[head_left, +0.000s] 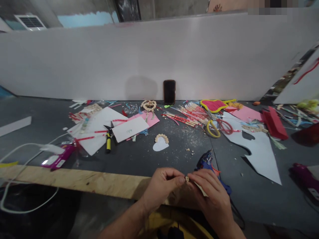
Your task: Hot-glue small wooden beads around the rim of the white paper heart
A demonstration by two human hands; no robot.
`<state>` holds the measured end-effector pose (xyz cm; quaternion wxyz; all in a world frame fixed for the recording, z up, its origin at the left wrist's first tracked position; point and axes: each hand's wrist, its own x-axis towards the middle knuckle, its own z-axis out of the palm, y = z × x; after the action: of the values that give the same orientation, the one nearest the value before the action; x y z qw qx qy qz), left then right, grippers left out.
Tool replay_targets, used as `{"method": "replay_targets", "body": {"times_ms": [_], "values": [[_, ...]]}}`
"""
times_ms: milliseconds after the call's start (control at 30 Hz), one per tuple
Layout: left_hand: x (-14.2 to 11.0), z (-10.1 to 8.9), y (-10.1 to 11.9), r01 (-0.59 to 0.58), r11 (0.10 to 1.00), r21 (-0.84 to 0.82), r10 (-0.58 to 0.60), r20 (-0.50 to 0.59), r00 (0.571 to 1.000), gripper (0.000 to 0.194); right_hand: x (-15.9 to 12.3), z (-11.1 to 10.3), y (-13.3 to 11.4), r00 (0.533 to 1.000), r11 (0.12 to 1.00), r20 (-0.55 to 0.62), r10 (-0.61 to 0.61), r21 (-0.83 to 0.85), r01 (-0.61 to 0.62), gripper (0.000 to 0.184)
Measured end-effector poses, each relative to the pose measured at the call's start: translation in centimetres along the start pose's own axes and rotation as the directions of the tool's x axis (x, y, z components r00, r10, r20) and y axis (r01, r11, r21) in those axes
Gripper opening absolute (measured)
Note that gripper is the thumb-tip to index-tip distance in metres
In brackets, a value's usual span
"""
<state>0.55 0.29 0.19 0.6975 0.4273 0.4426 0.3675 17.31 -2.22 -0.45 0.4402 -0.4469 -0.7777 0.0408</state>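
Note:
Near the table's front edge, my left hand [165,184] and my right hand [211,189] meet fingertip to fingertip. Between them they pinch a small beige piece [187,179]; its exact kind is too small to make out. A blue glue gun [206,161] lies just beyond my right hand, partly hidden by it. Ahead of my hands a white paper heart [160,145] lies flat, with a curved row of small beige pieces [161,136] along its far edge. Several tiny loose bits [189,150] are scattered to its right.
Left are a purple glue gun [62,156] with a white cord, pliers [108,142] and white paper [130,129]. A phone [169,92] leans on the white partition [99,63]. Wrapped chopsticks [190,114], scissors [213,128] and cut white card [261,159] lie right.

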Motion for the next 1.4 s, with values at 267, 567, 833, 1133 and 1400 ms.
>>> {"method": "replay_targets", "body": {"times_ms": [267, 567, 833, 1133, 1400], "values": [[-0.2, 0.1, 0.3, 0.009, 1.0, 0.012, -0.009, 0.022, 1.0, 0.025, 0.4, 0.2, -0.4, 0.999, 0.999, -0.025, -0.038, -0.007, 0.037, 0.018], [-0.4, 0.1, 0.2, 0.042, 0.998, -0.039, -0.041, 0.02, 0.999, 0.027, 0.2, 0.5, -0.2, 0.999, 0.997, -0.032, -0.041, 0.067, 0.043, 0.024], [-0.2, 0.2, -0.2, 0.085, 0.982, -0.171, -0.076, 0.063, 0.995, 0.029, -0.2, 0.7, -0.5, 0.978, 0.916, 0.042, 0.204, 0.345, -0.206, 0.018], [-0.2, 0.7, -0.8, 0.187, 0.907, -0.377, -0.178, 0.06, 0.982, 0.031, -0.5, 1.1, -0.7, 0.955, 0.859, 0.009, 0.297, 0.435, -0.271, 0.018], [0.0, 0.5, -0.7, 0.185, 0.901, -0.393, -0.18, 0.049, 0.982, 0.031, -0.2, 1.0, -0.3, 0.973, 0.912, 0.034, 0.227, 0.344, -0.224, 0.027]]}}
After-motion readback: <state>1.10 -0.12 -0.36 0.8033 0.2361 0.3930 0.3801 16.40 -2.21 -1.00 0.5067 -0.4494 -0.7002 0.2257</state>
